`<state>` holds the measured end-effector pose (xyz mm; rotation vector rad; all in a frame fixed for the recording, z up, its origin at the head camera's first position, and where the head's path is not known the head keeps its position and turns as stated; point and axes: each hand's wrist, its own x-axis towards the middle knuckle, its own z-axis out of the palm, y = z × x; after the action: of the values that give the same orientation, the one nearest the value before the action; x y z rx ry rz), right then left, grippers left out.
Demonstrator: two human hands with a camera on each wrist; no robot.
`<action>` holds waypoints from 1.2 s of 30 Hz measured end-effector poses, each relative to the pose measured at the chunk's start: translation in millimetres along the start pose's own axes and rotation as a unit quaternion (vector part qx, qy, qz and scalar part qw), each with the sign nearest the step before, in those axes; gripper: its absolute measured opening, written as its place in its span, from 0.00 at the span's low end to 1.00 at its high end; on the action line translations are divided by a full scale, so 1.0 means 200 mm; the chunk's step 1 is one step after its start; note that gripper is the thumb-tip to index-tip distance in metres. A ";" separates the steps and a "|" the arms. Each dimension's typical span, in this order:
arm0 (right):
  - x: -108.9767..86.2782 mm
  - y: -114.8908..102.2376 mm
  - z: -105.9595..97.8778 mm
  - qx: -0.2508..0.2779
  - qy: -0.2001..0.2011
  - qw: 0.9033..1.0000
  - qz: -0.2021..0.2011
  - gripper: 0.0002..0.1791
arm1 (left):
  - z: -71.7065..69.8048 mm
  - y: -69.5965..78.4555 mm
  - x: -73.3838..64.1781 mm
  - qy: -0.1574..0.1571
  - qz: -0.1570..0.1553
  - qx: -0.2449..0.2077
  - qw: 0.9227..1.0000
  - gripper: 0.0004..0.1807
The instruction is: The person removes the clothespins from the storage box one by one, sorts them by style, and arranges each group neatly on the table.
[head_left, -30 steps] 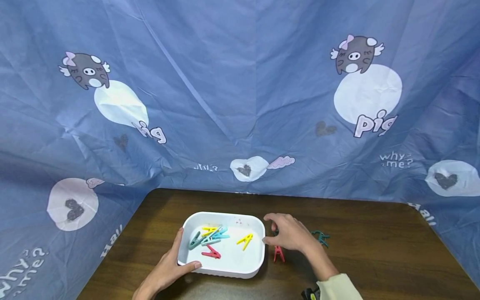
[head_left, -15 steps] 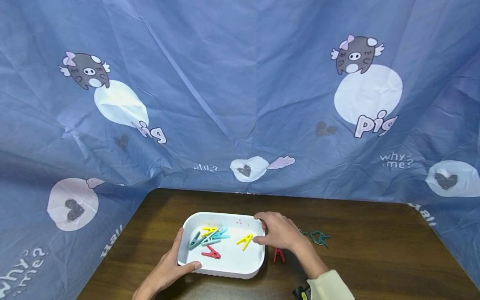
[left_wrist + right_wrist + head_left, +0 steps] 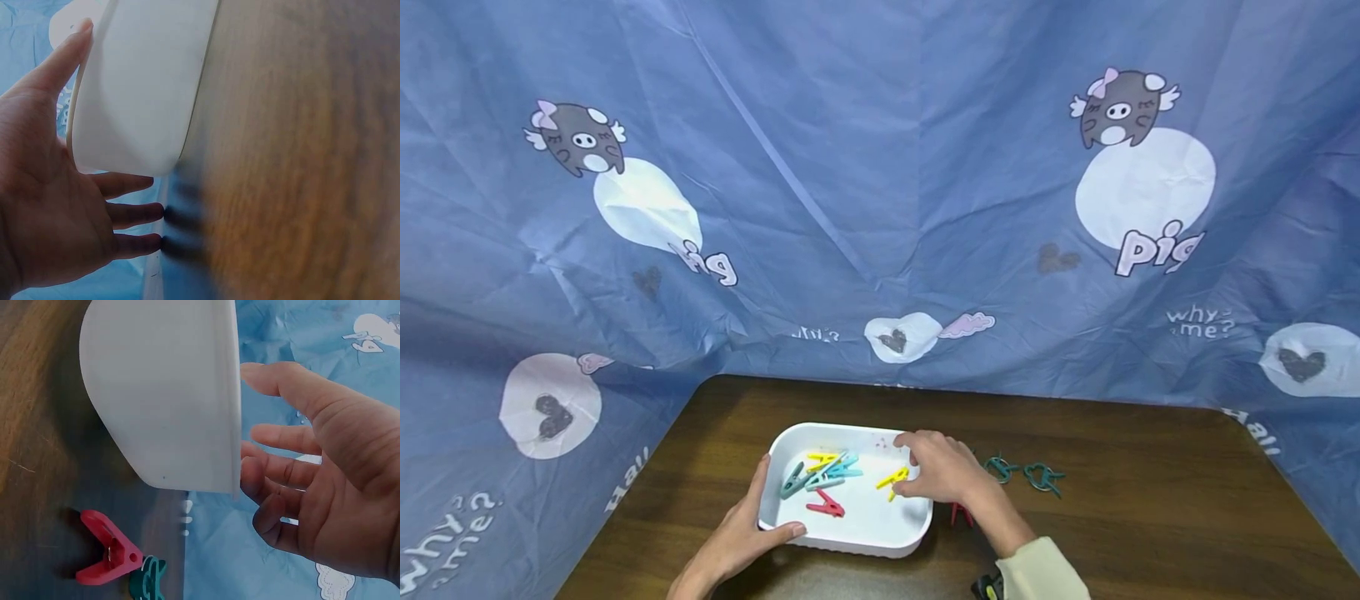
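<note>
In the head view a white plastic container (image 3: 842, 540) stands on the table. My left hand (image 3: 737, 533) lies at its near left corner, thumb on the front rim and forefinger along the left wall. In the left wrist view the other fingers are straight. My right hand (image 3: 943, 471) hovers over the right end, its fingers loosely bent and nothing seen between them. Below its thumb lies a yellow clothespin (image 3: 892, 477), partly covered. A red clothespin (image 3: 827, 504) and a heap of teal, pale blue and yellow clothespins (image 3: 820, 473) lie further left inside.
Outside the container a red clothespin (image 3: 109, 550) lies on the table beside a green clip (image 3: 149, 578). More green clips (image 3: 1042, 477) lie to the right. A blue patterned cloth (image 3: 880, 208) hangs behind the table (image 3: 1150, 500).
My right hand has moved left, from beside the container to over its right end and the yellow clothespin. That uncovers a green clip on the table. My left hand stays at the corner.
</note>
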<state>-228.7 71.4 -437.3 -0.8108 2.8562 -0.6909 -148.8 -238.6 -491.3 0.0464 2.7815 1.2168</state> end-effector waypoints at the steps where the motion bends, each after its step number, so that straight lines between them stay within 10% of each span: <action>1: 0.00 0.00 0.01 -0.005 0.002 1.000 -0.002 0.34 | 0.00 0.00 0.00 0.001 0.002 0.001 1.000 0.66; 36: 0.07 -0.05 0.19 -0.238 0.030 0.971 0.002 0.27 | 0.00 0.01 0.01 0.003 0.008 -0.005 1.000 0.66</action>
<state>-227.8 41.7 -465.9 -0.8435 3.1216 -0.0150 -151.3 -237.4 -490.9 0.0643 2.7851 1.2356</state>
